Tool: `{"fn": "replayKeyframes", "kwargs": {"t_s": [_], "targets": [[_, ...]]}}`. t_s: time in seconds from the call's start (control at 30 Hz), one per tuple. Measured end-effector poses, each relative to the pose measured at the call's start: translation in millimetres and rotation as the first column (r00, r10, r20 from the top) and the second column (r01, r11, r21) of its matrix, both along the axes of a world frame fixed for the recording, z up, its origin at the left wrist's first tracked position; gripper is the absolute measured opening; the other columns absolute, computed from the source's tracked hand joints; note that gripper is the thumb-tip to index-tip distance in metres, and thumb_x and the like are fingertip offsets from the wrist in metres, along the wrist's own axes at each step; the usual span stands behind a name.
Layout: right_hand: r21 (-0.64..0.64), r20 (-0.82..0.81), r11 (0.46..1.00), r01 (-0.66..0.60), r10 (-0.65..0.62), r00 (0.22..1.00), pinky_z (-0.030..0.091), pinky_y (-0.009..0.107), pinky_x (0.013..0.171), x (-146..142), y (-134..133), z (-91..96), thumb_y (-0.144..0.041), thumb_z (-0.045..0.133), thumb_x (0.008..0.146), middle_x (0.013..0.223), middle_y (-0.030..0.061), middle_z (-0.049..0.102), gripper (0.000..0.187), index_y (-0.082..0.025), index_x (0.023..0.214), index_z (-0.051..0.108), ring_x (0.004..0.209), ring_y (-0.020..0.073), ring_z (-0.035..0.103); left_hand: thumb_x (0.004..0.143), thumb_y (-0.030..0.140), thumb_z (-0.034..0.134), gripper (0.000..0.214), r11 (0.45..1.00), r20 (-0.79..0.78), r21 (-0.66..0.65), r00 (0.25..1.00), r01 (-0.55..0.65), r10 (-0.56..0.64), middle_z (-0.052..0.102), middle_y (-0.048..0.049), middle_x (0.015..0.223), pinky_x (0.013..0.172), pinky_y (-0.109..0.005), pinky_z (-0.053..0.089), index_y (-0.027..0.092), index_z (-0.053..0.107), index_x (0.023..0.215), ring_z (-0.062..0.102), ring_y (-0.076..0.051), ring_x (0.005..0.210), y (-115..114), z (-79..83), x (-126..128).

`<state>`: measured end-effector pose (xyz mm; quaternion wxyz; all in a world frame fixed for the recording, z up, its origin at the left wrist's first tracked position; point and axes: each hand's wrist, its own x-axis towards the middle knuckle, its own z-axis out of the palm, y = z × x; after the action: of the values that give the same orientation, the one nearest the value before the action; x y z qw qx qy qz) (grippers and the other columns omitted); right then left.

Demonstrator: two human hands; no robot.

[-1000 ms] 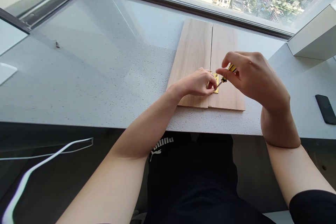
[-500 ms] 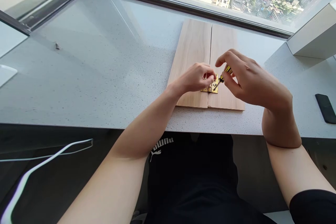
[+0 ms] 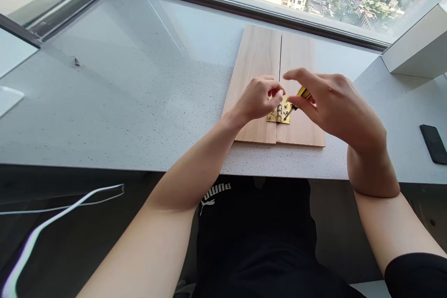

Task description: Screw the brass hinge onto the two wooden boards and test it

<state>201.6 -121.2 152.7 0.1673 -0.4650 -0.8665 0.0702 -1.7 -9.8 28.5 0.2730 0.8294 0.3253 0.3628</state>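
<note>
A white cable (image 3: pixel 52 209) hangs below the desk's front edge at far left. On the grey speckled desk (image 3: pixel 139 102), a small dark screw (image 3: pixel 76 61) lies alone, well apart from everything else. Two wooden boards (image 3: pixel 256 56) lie flat side by side under the window, their long edges touching.

The left hand (image 3: pixel 260 100) hovers over the left board, its fingers curled in with the thumb against the fingertips. Whether it pinches anything small cannot be told. Just beside it, a brass hinge (image 3: pixel 281 115) lies across the seam between the boards, near their front end.

The right hand (image 3: pixel 335 107) is clamped on a yellow-and-black screwdriver (image 3: pixel 301 94), forefinger stretched out, with the tip down on the hinge's right leaf. Further right stand a white box (image 3: pixel 415 51) and a black phone (image 3: pixel 433 143).
</note>
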Motion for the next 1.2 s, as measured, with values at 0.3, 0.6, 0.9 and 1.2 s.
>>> {"fn": "replayKeyframes", "kwargs": {"t_s": [0.3, 0.6, 0.9, 1.2], "targets": [[0.007, 0.016, 0.997, -0.079, 0.079, 0.997, 0.053, 0.042, 0.084, -14, -2, -1.8, -0.023, 0.052, 0.12, 0.116, 0.0086, 0.078, 0.019, -0.029, 0.13, 0.066, 0.095, 0.0265, 0.07, 0.098, 0.024, 0.069, 0.023, 1.0, 0.005, -0.006, 1.0, -0.017, 0.017, 0.066, -0.0063, 0.079, 0.087, -0.043, 0.058, 0.023, 0.063, 0.076, 0.064, -0.025, 0.087, 3, -5.6, 0], [0.022, -0.01, 1.0, -0.009, 0.01, 1.0, 0.054, 0.044, 0.087, -8, 2, 0.0, -0.024, 0.052, 0.119, 0.125, 0.0102, 0.077, 0.02, -0.03, 0.134, 0.064, 0.096, 0.0286, 0.071, 0.1, 0.027, 0.067, 0.019, 1.0, 0.015, 0.005, 1.0, -0.026, 0.026, 0.074, -0.0088, 0.087, 0.09, -0.043, 0.058, 0.021, 0.073, 0.083, 0.068, -0.025, 0.09, 1, -2.7, 1], [0.01, -0.041, 0.999, -0.046, 0.047, 0.998, 0.055, 0.047, 0.094, -9, 5, -5.6, -0.025, 0.056, 0.116, 0.12, 0.0119, 0.079, 0.019, -0.026, 0.134, 0.065, 0.104, 0.0307, 0.071, 0.099, 0.022, 0.069, 0.024, 0.999, 0.024, 0.026, 0.999, -0.033, 0.032, 0.068, -0.0065, 0.081, 0.085, -0.043, 0.058, 0.023, 0.063, 0.076, 0.064, -0.024, 0.084, 4, -8.0, 0], [0.04, -0.028, 0.988, 0.147, -0.146, 0.989, 0.051, 0.044, 0.083, -3, 5, -10.1, -0.029, 0.06, 0.118, 0.089, 0.0063, 0.071, 0.014, -0.024, 0.125, 0.07, 0.08, 0.026, 0.064, 0.099, 0.02, 0.066, 0.021, 0.999, 0.013, 0.037, 0.999, -0.033, 0.033, 0.072, -0.0071, 0.082, 0.084, -0.041, 0.057, 0.021, 0.073, 0.08, 0.066, -0.023, 0.083, 4, -8.4, 2]]}}
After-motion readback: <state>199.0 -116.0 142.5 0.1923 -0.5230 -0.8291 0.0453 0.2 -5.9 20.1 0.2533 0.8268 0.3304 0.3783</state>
